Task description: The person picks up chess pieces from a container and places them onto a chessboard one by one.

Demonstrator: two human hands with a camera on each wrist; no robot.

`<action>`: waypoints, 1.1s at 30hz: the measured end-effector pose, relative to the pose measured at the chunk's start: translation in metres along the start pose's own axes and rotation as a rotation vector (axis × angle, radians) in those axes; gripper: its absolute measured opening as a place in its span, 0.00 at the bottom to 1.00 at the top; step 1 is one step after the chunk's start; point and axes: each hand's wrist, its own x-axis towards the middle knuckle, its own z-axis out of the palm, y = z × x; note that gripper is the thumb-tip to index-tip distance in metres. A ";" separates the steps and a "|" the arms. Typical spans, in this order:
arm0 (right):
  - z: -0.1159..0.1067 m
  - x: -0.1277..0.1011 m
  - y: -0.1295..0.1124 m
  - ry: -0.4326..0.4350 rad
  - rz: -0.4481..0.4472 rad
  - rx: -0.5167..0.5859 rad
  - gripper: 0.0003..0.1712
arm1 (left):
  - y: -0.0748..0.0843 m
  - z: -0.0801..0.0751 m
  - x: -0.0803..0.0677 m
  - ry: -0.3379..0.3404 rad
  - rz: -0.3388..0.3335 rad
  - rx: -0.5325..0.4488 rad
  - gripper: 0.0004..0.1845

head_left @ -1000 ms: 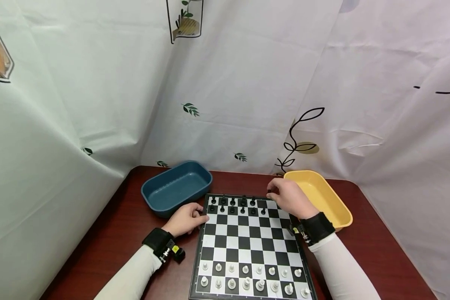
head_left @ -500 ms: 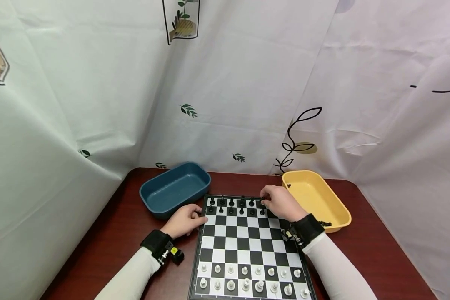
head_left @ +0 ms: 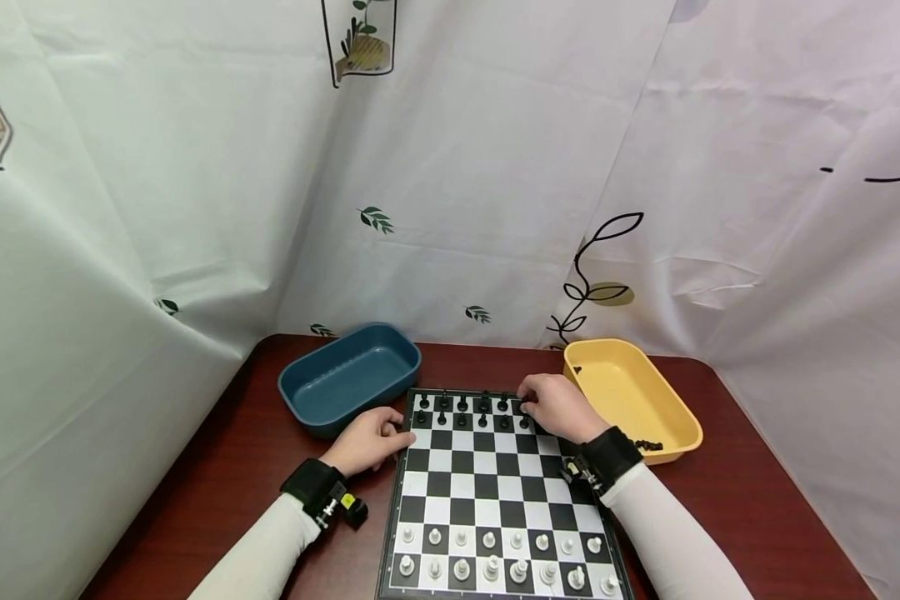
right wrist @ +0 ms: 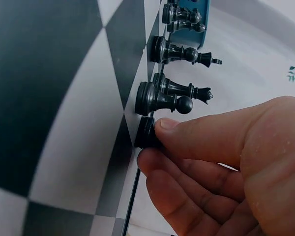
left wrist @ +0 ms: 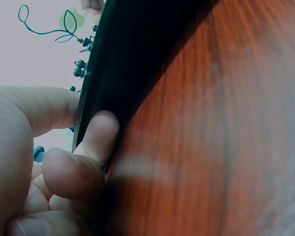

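A black chess piece (right wrist: pixel 148 132) on the far rank of the chessboard (head_left: pixel 495 492) is pinched at its top by the right hand (head_left: pixel 558 408). The left hand (head_left: pixel 367 439), fingers curled, grips the board's left edge. Just beyond the pinching fingertips (right wrist: pixel 163 123) stand neighbouring black pieces (right wrist: pixel 163 102) — likely to topple if brushed during lifting. A yellow tray (head_left: pixel 671 433) lies right of the hand — a blue tray (head_left: pixel 345 379) opposite.
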 end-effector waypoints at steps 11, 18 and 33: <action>0.003 0.001 -0.003 -0.014 0.010 0.003 0.07 | -0.006 0.001 0.003 0.000 0.005 -0.003 0.26; 0.002 0.001 -0.004 -0.016 0.025 0.005 0.08 | -0.006 0.001 0.003 0.002 0.011 -0.005 0.27; -0.021 -0.006 0.001 0.043 -0.016 0.049 0.10 | -0.002 0.001 0.001 -0.001 0.005 -0.003 0.26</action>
